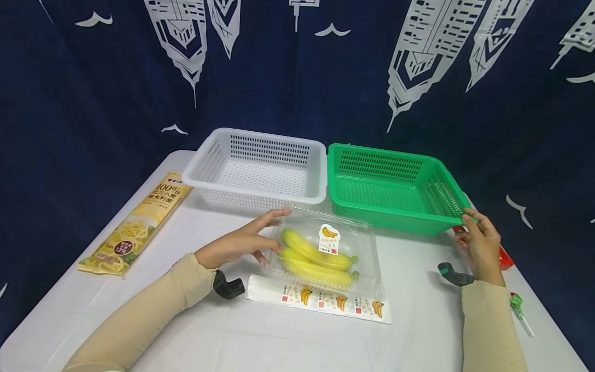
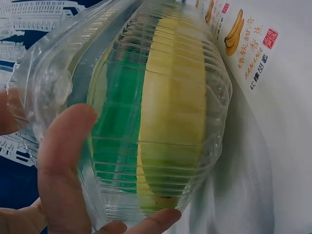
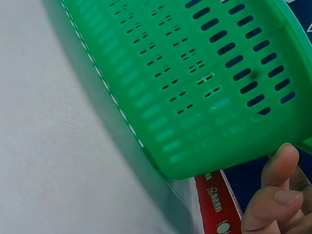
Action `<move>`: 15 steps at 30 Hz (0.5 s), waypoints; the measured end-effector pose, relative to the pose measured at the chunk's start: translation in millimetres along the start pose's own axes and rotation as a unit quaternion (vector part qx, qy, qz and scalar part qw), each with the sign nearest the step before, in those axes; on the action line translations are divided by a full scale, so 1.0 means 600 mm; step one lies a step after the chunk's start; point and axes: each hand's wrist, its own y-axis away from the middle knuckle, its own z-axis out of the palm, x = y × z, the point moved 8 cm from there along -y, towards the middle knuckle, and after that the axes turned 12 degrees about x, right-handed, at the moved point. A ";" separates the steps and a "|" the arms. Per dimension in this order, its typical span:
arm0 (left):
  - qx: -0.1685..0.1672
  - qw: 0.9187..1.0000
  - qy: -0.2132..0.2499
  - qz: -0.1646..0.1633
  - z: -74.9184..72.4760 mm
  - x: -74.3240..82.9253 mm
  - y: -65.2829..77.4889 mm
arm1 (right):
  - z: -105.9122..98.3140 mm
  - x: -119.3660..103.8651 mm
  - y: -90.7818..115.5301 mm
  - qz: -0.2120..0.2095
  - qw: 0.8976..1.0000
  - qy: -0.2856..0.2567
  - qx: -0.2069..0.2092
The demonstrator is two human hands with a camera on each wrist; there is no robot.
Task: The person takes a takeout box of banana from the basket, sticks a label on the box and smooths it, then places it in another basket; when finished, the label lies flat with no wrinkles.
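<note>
A clear plastic clamshell box (image 1: 367, 248) with yellow bananas (image 1: 316, 266) inside lies in the middle of the table. My left hand (image 1: 241, 242) holds its left end; in the left wrist view the thumb (image 2: 68, 161) lies against its side. A banana label (image 1: 329, 238) is on the lid. My right hand (image 1: 481, 243) grips the near right corner of the green basket (image 1: 386, 219). In the right wrist view the thumb (image 3: 280, 168) is at that corner, with other fingers partly hidden. A strip of banana labels (image 1: 334, 305) lies along the box's near edge.
A white basket (image 1: 255, 194) stands left of the green one. A pasta packet (image 1: 135, 227) lies at the left table edge. A red package (image 1: 505, 258) sits partly behind my right hand. A green-topped lollipop (image 1: 518, 305) lies near the right edge. Dark patterned cloth hangs behind.
</note>
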 end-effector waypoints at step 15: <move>-0.026 0.999 -0.018 0.027 -0.004 0.060 0.030 | -0.006 0.005 -0.005 -0.007 1.000 -0.002 -0.005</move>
